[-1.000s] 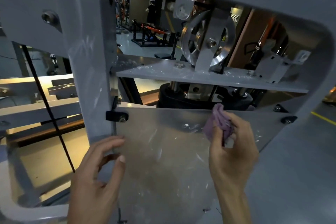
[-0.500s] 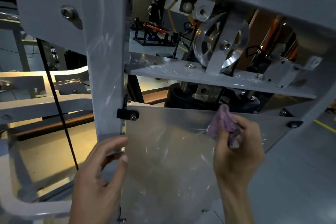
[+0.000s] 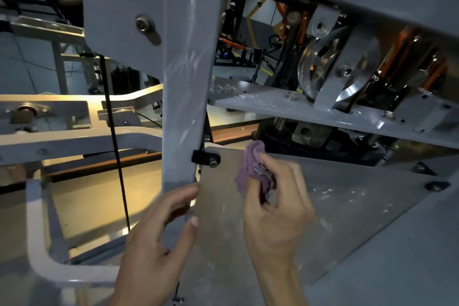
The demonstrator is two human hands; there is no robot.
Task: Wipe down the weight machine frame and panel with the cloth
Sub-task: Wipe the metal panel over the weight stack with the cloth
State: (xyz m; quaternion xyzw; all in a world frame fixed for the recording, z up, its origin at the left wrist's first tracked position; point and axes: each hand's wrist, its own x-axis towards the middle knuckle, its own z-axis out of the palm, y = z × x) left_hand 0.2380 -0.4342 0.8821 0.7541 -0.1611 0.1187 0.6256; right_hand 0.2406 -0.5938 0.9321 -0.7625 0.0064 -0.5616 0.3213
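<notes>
A grey weight machine frame (image 3: 183,97) rises as an upright post at the centre, with a clear smudged panel (image 3: 335,208) bolted to its right side. My right hand (image 3: 275,208) grips a bunched purple cloth (image 3: 253,169) and presses it on the panel's upper left area, near the black bracket and bolt (image 3: 206,158). My left hand (image 3: 159,243) rests with straight fingers on the post's lower edge, where post and panel meet.
A grey shelf plate (image 3: 323,112) with white dust crosses above the panel, carrying a silver pulley (image 3: 330,69). A black cable (image 3: 114,144) hangs left of the post. White frame bars (image 3: 74,139) lie to the left. Gym equipment stands far behind.
My right hand has swept the cloth leftward across the panel toward the bracket. The view has shifted, so the post sits further right. My left hand stays on the post.
</notes>
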